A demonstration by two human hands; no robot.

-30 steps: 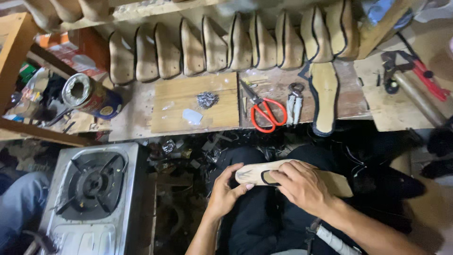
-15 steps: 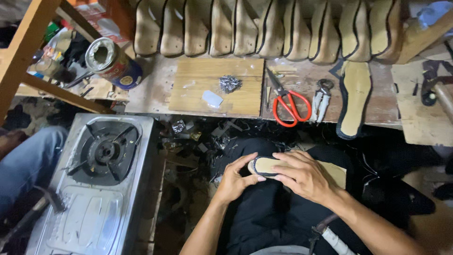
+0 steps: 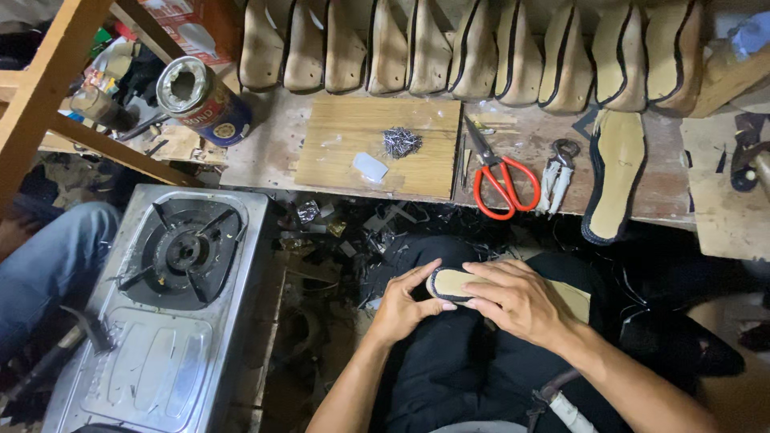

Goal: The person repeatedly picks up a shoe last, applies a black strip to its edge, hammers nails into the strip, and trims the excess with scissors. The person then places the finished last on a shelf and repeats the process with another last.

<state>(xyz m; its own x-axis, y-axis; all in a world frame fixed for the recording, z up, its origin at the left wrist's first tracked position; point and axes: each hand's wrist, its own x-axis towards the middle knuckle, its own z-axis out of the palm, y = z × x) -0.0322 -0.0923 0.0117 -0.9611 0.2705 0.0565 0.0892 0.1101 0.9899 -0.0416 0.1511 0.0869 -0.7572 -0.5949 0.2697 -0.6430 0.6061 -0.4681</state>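
Observation:
On my lap lies a tan shoe insole with a black edge (image 3: 451,283). My left hand (image 3: 403,302) grips its rounded end from the left, thumb along the rim. My right hand (image 3: 517,301) lies flat over the middle of the insole and presses it down, hiding most of its length. A piece of brown board (image 3: 574,299) shows under the right hand. I wear black trousers.
A low wooden bench (image 3: 273,144) holds red-handled scissors (image 3: 501,180), pincers (image 3: 557,172), a finished insole (image 3: 613,172), a board with small nails (image 3: 401,142), a tin can (image 3: 200,98) and a row of shoe lasts (image 3: 473,52). A gas stove (image 3: 172,305) stands left; another person's jeans leg (image 3: 44,265) beside it.
The camera has shifted left and down, so the bench sits higher and the stove shows more. Both hands stay on the insole, with the right hand still pressing over it.

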